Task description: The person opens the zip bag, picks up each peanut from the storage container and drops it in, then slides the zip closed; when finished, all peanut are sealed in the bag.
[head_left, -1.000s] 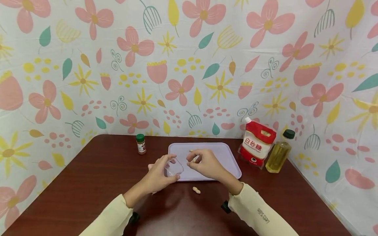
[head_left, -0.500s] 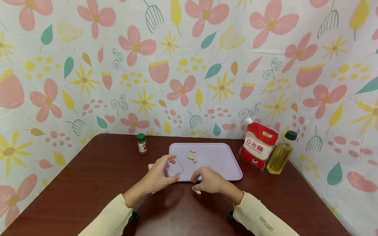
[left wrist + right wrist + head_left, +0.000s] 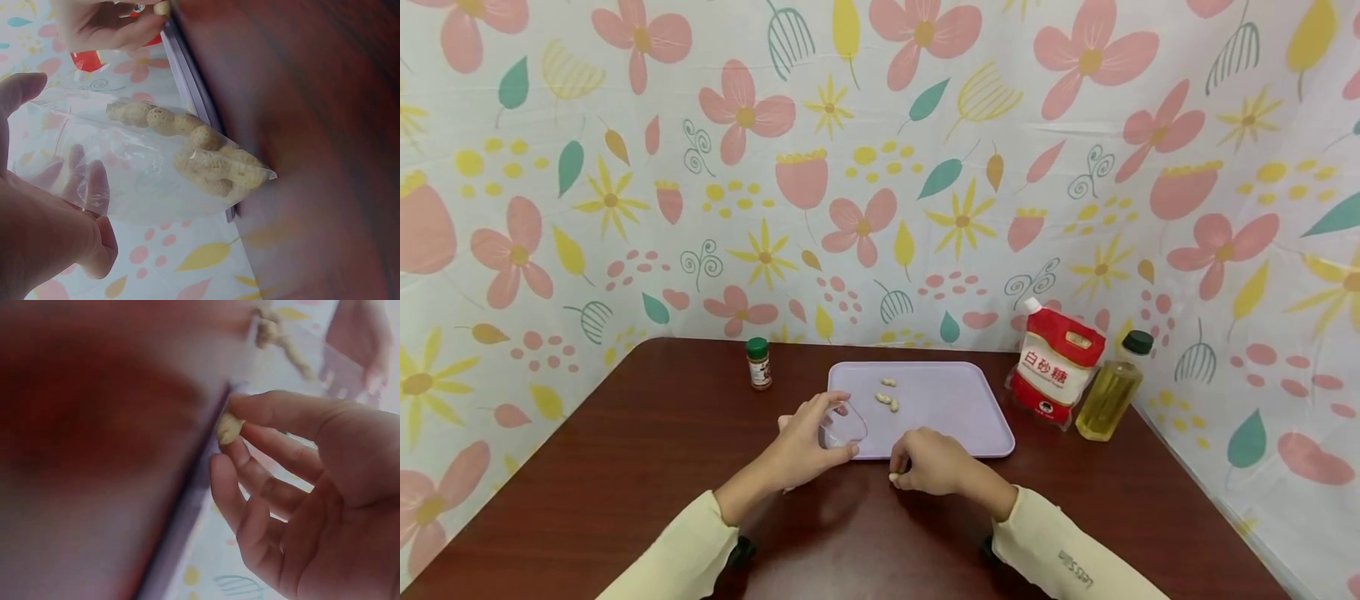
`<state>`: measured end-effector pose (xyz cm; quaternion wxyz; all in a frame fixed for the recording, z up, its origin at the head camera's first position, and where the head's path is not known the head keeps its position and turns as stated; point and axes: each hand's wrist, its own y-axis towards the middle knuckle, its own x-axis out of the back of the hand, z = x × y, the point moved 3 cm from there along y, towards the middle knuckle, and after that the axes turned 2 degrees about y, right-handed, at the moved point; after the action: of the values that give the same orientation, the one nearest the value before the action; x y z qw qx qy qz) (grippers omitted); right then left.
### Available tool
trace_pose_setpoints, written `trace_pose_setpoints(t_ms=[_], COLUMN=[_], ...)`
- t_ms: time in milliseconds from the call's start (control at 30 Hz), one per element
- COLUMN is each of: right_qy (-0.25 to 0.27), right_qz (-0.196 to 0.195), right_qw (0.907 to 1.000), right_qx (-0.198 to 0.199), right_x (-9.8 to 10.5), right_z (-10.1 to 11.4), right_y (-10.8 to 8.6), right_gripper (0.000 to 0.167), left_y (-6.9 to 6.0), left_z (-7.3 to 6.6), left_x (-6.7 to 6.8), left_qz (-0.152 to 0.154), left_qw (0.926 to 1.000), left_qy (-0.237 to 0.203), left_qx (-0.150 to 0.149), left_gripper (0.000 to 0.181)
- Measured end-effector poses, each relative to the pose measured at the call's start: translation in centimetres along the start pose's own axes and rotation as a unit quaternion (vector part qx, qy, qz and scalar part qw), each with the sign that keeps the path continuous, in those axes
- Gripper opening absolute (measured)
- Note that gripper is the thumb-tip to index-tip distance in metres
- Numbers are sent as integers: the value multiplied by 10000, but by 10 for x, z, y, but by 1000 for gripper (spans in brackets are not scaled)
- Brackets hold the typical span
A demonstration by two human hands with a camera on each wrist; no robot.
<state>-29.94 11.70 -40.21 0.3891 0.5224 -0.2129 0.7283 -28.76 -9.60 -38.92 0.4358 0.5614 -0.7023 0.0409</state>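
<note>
My left hand holds a clear plastic bag near the front left of the lilac tray. Inside the bag, seen in the left wrist view, lie several unshelled peanuts. Just in front of the tray's near edge, my right hand pinches one peanut between thumb and fingertips. On the tray are 3 more peanuts, close together left of its middle. Fingers of the left hand partly hide the bag in the head view.
A small green-capped jar stands behind and left of the tray. To the tray's right are a red and white sugar bag and a bottle of yellow oil. A flowered cloth hangs behind the brown table.
My right hand has come from above the tray to the table in front of it, leaving a peanut on the tray and picking up the one on the table. The left hand stays put.
</note>
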Motion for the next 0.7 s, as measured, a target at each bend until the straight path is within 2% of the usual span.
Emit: trace_pose_setpoints(t_ms=[200,400,533,700], right_qy=[316,1174,1491,1723], right_qz=[-699,-1489,-1552,-1529], right_qw=[9970,9810,9744,9719], right_qx=[120,408,655,475], right_x=[30,58,65,67], right_z=[14,40,56,55], right_y=[-1,7,20,33], right_gripper=[8,4,9,11], left_y=[1,2,1,1], left_z=[-1,-3,-4,-5], left_x=[0,1,2,3], left_qz=[67,97,70,83], left_qw=[10000,9999,10000,10000], left_qy=[23,5,-2,45], left_qx=[-10,-88,-45,13], left_gripper=[64,63,64,66])
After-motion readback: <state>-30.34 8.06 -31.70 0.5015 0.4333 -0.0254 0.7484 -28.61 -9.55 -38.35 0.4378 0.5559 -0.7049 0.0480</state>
